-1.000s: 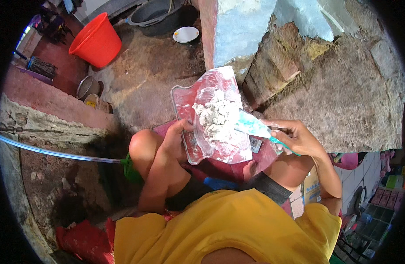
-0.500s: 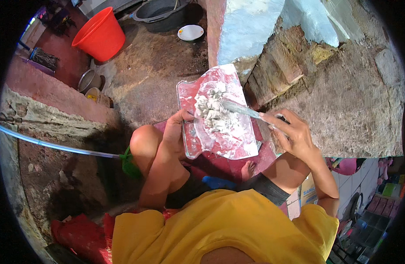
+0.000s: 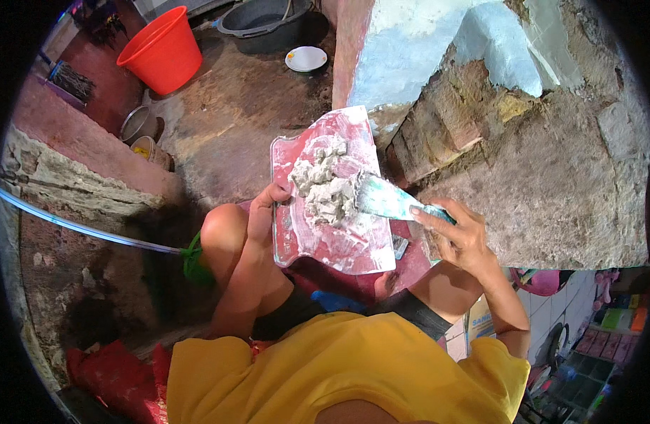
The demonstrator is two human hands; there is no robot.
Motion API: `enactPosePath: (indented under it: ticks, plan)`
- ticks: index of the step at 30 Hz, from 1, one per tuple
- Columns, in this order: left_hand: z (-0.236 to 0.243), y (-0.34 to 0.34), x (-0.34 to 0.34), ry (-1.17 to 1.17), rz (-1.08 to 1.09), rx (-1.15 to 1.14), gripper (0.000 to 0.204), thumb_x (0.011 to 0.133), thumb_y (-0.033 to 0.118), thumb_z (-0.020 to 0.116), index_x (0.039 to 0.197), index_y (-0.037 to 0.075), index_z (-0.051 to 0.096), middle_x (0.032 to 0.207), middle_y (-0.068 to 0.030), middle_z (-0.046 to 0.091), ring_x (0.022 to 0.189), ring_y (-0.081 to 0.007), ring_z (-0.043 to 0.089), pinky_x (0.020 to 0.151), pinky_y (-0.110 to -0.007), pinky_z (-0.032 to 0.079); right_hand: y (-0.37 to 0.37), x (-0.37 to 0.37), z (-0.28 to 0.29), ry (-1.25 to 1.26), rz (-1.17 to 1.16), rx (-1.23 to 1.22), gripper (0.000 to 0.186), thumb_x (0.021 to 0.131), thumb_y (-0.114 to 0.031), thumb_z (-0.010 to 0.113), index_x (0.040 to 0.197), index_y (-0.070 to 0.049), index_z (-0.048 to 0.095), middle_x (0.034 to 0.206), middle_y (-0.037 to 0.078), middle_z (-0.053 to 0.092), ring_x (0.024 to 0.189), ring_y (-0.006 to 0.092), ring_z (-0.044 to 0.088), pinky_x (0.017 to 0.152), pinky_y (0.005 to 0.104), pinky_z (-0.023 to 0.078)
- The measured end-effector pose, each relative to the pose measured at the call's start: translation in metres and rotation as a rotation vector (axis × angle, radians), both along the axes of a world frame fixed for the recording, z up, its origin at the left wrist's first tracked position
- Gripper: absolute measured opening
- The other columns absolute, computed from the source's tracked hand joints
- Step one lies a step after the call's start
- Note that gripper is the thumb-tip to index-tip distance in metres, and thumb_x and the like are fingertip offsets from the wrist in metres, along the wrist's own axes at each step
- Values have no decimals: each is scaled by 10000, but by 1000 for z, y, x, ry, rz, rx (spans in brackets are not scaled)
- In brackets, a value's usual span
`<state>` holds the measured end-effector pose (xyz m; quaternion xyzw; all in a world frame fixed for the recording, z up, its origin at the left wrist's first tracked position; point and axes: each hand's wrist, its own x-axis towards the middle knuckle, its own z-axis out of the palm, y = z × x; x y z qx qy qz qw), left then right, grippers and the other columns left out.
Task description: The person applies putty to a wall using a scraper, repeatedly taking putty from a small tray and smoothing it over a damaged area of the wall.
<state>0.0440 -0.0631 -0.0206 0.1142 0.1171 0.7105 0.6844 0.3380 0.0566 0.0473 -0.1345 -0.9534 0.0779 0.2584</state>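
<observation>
My left hand (image 3: pixel 267 206) grips the left edge of a flat red board (image 3: pixel 296 247), its thumb on top and its other fingers hidden beneath. White smears cover much of the board, and a lumpy heap of whitish-grey paste (image 3: pixel 326 177) sits on its middle. In my right hand (image 3: pixel 458 232) is a putty knife (image 3: pixel 387 198), held by its dark handle. Its wide, paste-streaked blade lies flat against the right side of the heap. The board rests above my lap, between my bent knees.
A rough, crumbling wall (image 3: pixel 508 191) with pale blue patches rises close on the right. Farther off stand a red bucket (image 3: pixel 162 53), a black basin (image 3: pixel 265 28) and a white plate (image 3: pixel 306 59). A pale hose (image 3: pixel 91 230) crosses the left side beside a low, broken ledge.
The putty knife has turned so its blade face shows, and it now presses at the heap's right side. The paste is gathered into thicker lumps. The board has shifted slightly left.
</observation>
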Motion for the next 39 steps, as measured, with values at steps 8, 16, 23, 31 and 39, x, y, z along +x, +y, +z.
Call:
enactPosePath:
  ticks: [8,16,23,31,39]
  plan:
    - [-3,0,-8,-45,-32,-33,550,762,94,451,1284,-76,416,1204,-237,554,1048,-356,591,947,-478,470,-4,6,1,4,8,-48,509,697,27,645,1152,-202,654,966,121,596,739,277,619,601,345,527]
    - [-1,1,-17,90,135,-97,495,775,112,452,1231,-81,457,1142,-219,588,999,-342,611,909,-463,497,4,39,-2,16,-106,4,401,755,-12,611,1135,-131,651,946,136,616,735,246,632,602,325,525]
    - [-7,14,1,80,173,-126,488,771,104,458,1225,-75,464,1169,-197,583,1052,-322,590,981,-451,445,-37,41,10,115,-187,-1247,346,950,-119,485,1275,-1,470,806,116,615,509,115,540,446,245,444]
    - [-25,19,19,116,103,-172,431,786,89,452,1188,-63,488,1149,-175,585,1069,-299,566,997,-445,413,-48,1,-8,-61,-140,-1513,388,976,-170,456,1335,-43,380,753,68,570,491,98,538,405,234,444]
    - [-45,12,37,170,-25,-181,465,768,78,438,1211,-60,471,1152,-173,580,1082,-305,557,999,-458,400,-56,-27,-19,99,-158,-1572,326,969,-173,482,1252,-21,426,738,62,570,459,96,525,388,232,415]
